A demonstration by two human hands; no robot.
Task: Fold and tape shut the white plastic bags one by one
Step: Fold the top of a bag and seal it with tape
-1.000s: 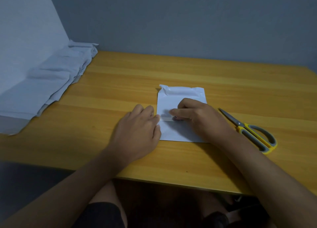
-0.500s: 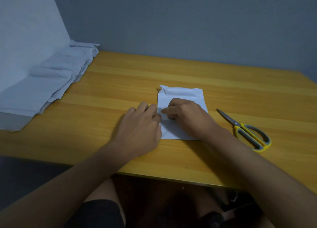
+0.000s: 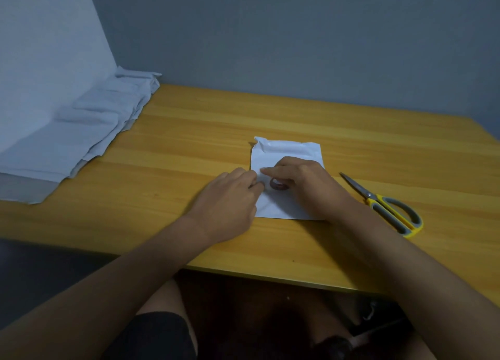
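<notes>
Head view, looking down: nearest me are my own knees under the table edge, then my two forearms reaching out over the wooden table (image 3: pixel 189 143). My left hand (image 3: pixel 230 200) lies knuckles-up at the left edge of the white plastic bag (image 3: pixel 286 154), its fingers curled in with the tips on the bag's edge; I cannot tell whether they pinch anything there. My right hand (image 3: pixel 303 183) rests on top of the bag, forefinger stretched out leftward, pressing down, and the other fingers curled around a small roll of tape (image 3: pixel 278 184) that sits on the bag beneath my palm. The bag lies flat near the middle of the table, its far end folded and crinkled. To the right of my right wrist, apart from the bag, lie yellow-handled scissors (image 3: pixel 389 205), blades pointing away and to the left. Farther off, at the table's far left corner, a stack of pale bags (image 3: pixel 81 135) sits against the wall.
</notes>
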